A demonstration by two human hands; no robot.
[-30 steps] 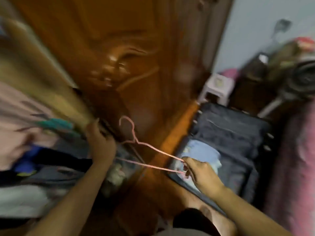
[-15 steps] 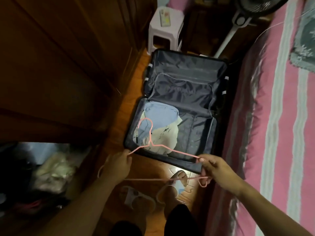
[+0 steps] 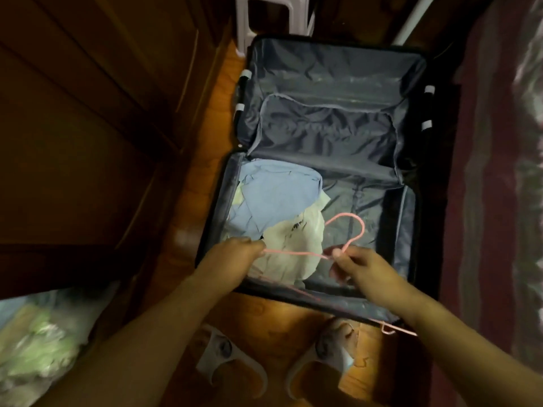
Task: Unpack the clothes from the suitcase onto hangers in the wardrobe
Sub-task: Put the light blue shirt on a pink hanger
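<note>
An open dark suitcase [image 3: 329,92] lies on the wooden floor below me. Its near half holds a light blue garment [image 3: 276,198] and a pale cream garment [image 3: 293,251]. A thin pink wire hanger [image 3: 346,227] hovers over the near half. My left hand [image 3: 235,257] pinches one shoulder end of the hanger, above the cream garment. My right hand [image 3: 358,265] pinches the hanger at the base of its hook. The hanger's lower bar runs down to the right past the suitcase's front edge.
The brown wooden wardrobe [image 3: 88,127] stands on the left, with bagged greenish things [image 3: 38,342] at its open bottom left. A bed with a pink striped cover [image 3: 499,201] lines the right side. A white plastic stool [image 3: 273,13] stands beyond the suitcase. My slippered feet [image 3: 235,362] are below.
My view swung from the wardrobe down onto the suitcase. Both hands brought the pink hanger down over the clothes, and my right hand shifted from the hanger's end to the base of its hook.
</note>
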